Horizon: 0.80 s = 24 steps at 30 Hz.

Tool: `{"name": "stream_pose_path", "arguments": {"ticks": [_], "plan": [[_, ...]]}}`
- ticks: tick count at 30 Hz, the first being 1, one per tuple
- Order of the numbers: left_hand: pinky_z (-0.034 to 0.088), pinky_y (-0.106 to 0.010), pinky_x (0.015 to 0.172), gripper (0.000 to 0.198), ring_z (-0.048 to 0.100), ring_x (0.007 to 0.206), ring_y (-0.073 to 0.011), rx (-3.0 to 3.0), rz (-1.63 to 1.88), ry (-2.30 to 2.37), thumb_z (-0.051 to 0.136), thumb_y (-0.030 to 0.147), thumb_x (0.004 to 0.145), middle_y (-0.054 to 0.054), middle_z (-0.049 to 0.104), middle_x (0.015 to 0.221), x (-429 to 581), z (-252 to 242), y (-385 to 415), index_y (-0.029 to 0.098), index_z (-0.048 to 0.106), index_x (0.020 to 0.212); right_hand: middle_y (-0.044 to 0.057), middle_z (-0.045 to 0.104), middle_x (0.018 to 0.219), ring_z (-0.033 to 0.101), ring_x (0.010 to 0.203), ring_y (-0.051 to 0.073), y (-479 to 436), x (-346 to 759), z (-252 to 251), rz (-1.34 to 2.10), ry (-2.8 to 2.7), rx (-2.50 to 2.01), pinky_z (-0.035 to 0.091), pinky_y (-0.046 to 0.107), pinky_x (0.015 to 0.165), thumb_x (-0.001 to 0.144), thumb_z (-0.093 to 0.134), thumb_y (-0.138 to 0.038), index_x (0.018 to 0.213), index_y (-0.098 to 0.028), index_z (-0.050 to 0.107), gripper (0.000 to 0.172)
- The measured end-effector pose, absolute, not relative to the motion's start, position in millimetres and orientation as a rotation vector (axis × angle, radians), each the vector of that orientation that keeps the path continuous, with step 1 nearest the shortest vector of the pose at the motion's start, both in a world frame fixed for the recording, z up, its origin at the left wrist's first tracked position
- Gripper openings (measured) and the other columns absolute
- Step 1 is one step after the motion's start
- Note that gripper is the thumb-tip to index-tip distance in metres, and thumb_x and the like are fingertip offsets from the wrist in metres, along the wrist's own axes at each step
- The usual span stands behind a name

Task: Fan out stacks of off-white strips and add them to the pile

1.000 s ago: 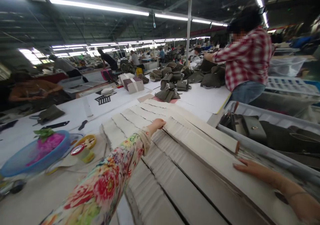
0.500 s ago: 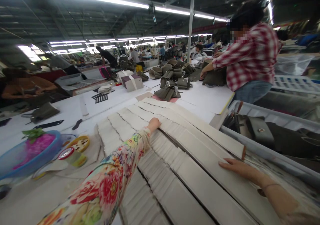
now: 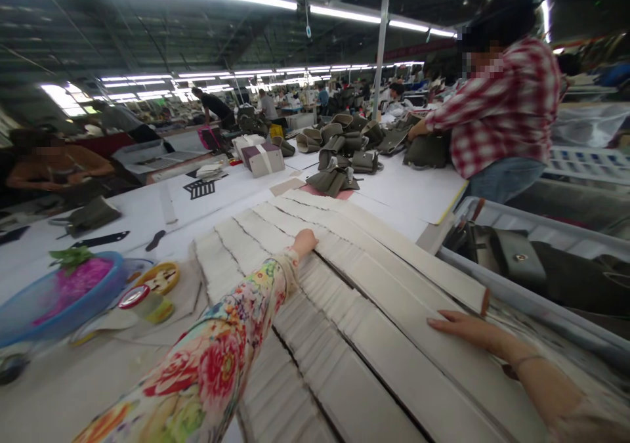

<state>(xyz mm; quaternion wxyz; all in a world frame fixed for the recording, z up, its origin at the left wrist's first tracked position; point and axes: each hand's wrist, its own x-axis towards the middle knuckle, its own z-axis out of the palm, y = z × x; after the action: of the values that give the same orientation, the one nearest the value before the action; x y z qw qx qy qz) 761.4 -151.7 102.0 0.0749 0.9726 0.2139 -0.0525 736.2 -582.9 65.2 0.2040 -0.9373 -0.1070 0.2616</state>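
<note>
Long off-white strips [image 3: 394, 318] lie side by side in overlapping rows, with dark gaps between some of them. My left hand [image 3: 305, 241] is closed over the strips near their middle, at the upper end of a dark gap. Its fingertips are hidden, and I cannot make out what they grip. A floral sleeve [image 3: 216, 358] covers that arm and part of the rows. On the right, my right hand [image 3: 465, 330] rests flat on a wide strip, its fingers stretched out and holding nothing.
Left stand a blue basket [image 3: 114, 282], a red-lidded jar [image 3: 147, 304] and a yellow dish [image 3: 165, 277]. Grey-green bag pieces [image 3: 337, 179] lie farther back. A crate [image 3: 492, 266] with bags borders the table at right, near a co-worker in a checked shirt [image 3: 506, 108].
The view has shifted slightly, so the scene sits a little farther right. My right hand has slid slightly left over the strip. My left hand stays at the same gap.
</note>
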Motion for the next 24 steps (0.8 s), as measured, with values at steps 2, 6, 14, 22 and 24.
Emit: {"name": "stream_pose_path", "arguments": {"ticks": [2,6,14,22,24], "plan": [[0.043,-0.024,0.08,0.025,0.056,0.095,-0.0207,2.919,-0.156,0.643,0.05,0.024,0.074,-0.013,0.064,0.095,763,101,-152,0.01,0.063,0.09,0.009,0.055,0.118,0.045,0.113,0.029,-581,738,63,0.782,-0.337,-2.558,0.035,0.041,0.097,0.058,0.047,-0.067,0.105,-0.02,0.059,0.068],[0.043,-0.025,0.08,0.023,0.056,0.096,-0.0207,2.925,-0.119,0.623,0.05,0.023,0.075,-0.014,0.063,0.096,762,98,-153,0.01,0.062,0.09,0.011,0.059,0.111,0.049,0.107,0.029,-576,740,61,0.737,-0.423,-2.541,0.038,0.038,0.093,0.058,0.05,-0.064,0.096,-0.019,0.061,0.06],[0.038,-0.037,0.086,0.027,0.047,0.104,-0.023,2.939,0.114,0.556,0.049,0.021,0.076,-0.011,0.052,0.11,745,111,-165,0.016,0.053,0.102,0.017,0.055,0.111,0.051,0.102,0.026,-564,720,64,0.346,-0.606,-2.711,0.038,0.038,0.092,0.068,0.047,-0.047,0.107,-0.008,0.048,0.055],[0.035,-0.033,0.09,0.026,0.044,0.103,-0.018,2.728,0.506,0.276,0.046,0.021,0.077,-0.004,0.051,0.109,626,131,-153,0.021,0.052,0.102,0.022,0.049,0.117,0.042,0.112,0.032,-571,709,53,0.175,-0.698,-2.902,0.028,0.043,0.1,0.071,0.034,-0.052,0.117,-0.001,0.04,0.069],[0.034,-0.031,0.091,0.027,0.044,0.103,-0.0166,2.694,0.531,0.23,0.046,0.021,0.077,-0.003,0.052,0.108,560,125,-141,0.022,0.051,0.103,0.025,0.047,0.117,0.039,0.114,0.036,-574,707,53,0.171,-0.722,-2.885,0.025,0.047,0.101,0.069,0.033,-0.056,0.118,-0.004,0.039,0.072]]}}
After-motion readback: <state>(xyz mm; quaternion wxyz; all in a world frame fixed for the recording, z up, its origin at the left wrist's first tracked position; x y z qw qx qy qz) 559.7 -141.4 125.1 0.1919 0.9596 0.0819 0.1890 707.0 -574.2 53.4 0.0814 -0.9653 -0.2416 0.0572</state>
